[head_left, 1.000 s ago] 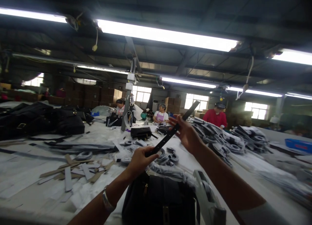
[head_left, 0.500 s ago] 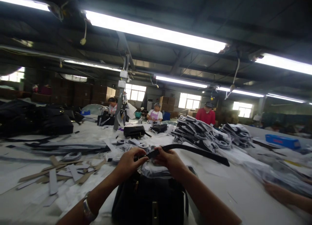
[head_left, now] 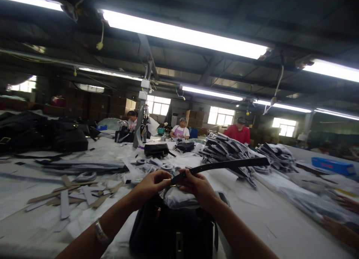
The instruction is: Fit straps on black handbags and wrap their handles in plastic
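Note:
A black strap (head_left: 224, 165) with small holes stretches to the right from my hands, its free end in the air. My right hand (head_left: 196, 184) pinches it between thumb and fingers. My left hand (head_left: 154, 182) is closed at the strap's near end, where a bit of metal, perhaps a buckle, glints; the fingers hide most of it. Directly below stands a black handbag (head_left: 168, 229) with a gold-coloured clasp on its front and a gold zip pull. Clear plastic wrapping (head_left: 179, 199) bulges from the bag's top, under my hands.
Cardboard strips (head_left: 64, 203) lie scattered at left, with black bags (head_left: 67, 137) piled behind. Stacked black-and-white pieces (head_left: 224, 150) and a blue box (head_left: 332, 165) are on the right. A co-worker's hands (head_left: 333, 225) touch plastic at the right edge. Other people sit farther back.
The strap's free end has swung upward, so it now points out nearly straight. Both my hands stay at its near end. The view has shifted slightly, and the co-worker's hands at right have moved.

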`<state>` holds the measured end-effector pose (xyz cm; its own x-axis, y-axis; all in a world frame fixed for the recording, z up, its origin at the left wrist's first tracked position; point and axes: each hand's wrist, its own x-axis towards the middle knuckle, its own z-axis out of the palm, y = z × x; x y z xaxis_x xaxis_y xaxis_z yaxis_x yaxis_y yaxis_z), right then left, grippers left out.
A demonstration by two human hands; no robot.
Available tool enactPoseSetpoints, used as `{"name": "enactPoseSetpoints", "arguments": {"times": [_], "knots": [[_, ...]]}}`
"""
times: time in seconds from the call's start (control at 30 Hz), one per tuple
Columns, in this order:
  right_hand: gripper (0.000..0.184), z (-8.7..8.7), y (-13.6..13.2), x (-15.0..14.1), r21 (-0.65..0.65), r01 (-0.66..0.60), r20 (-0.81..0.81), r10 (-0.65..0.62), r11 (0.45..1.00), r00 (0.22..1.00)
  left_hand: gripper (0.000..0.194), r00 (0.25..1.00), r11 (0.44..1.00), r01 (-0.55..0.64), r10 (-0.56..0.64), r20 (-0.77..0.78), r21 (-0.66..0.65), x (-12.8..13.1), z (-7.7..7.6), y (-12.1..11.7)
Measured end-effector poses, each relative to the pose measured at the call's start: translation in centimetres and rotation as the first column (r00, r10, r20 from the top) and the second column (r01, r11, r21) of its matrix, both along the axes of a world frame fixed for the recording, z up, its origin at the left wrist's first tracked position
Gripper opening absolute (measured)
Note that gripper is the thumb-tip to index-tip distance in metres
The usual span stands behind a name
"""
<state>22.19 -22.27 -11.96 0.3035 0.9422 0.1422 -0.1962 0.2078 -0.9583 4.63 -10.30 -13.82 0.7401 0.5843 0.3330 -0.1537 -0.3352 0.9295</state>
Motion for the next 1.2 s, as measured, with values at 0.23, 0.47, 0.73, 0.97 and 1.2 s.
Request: {"name": "enactPoseSetpoints", "arguments": {"times": [0.23, 0.47, 0.73, 0.97, 1.2], "knots": [[0.046, 0.3, 0.0, -0.4, -0.015, 0.012, 0.038, -0.012, 1.000, 0.999, 0.041, 0.999, 0.998, -0.048, 0.047, -0.022, -0.050, 0.7, -0.2, 0.4], [0.046, 0.4, -0.4, -0.9, -0.016, 0.041, 0.066, -0.039, 0.999, 0.997, 0.048, 0.995, 0.997, -0.077, 0.075, -0.073, -0.028, 0.7, 0.6, 0.1], [0.050, -0.1, -0.1, -1.6, -0.019, 0.038, 0.107, -0.036, 0.999, 0.994, 0.046, 0.979, 0.985, -0.169, 0.170, -0.117, 0.019, 0.8, 0.8, -0.6], [0.053, -0.3, -0.3, -2.7, 0.009, -0.005, 0.199, 0.003, 1.000, 0.980, 0.040, 0.958, 0.963, -0.261, 0.267, -0.108, 0.065, 0.8, 0.6, -1.0], [0.043, 3.6, -1.8, -0.9, 0.099, 0.006, 0.327, -0.038, 0.995, 0.944, 0.028, 0.968, 0.961, -0.239, 0.247, -0.047, 0.137, 0.1, 0.5, -0.6]]}}
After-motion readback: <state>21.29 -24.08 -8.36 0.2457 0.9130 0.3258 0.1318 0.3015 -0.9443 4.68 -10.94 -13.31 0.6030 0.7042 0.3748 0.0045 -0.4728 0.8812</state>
